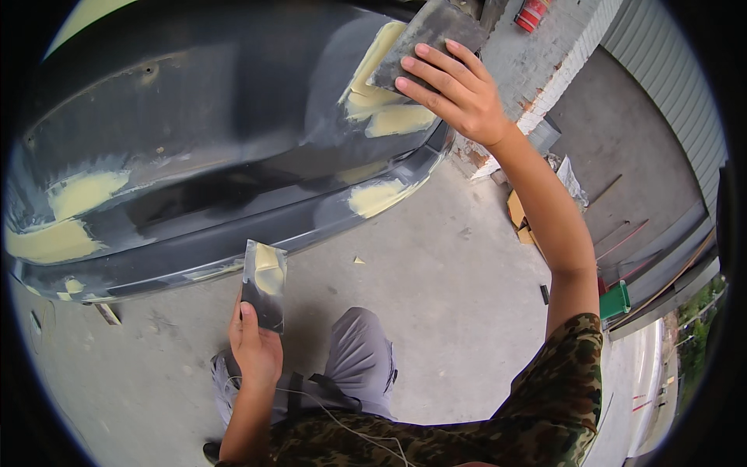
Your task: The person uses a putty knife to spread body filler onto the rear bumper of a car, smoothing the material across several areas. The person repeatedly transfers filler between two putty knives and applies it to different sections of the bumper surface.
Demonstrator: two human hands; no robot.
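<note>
My left hand (256,349) grips the lower end of a small dark rectangular plate (264,307) with a dab of cream-yellow putty (269,274) on its upper half. Up at the right end of a dark grey car bumper (233,175), my right hand (471,101) holds a flat grey putty spreader (430,37), fingers laid across its face. The spreader's lower left edge lies over a fresh-looking yellow putty patch (381,58); whether it touches the putty is hard to tell. My right thumb is hidden.
More putty patches sit at the bumper's left end (54,241) and lower right (377,198). A whitish wall with chipped paint (556,62) stands right of the bumper, with a red cylinder (531,14) on it. Cardboard scraps (517,210) and a green bin (615,300) are at right.
</note>
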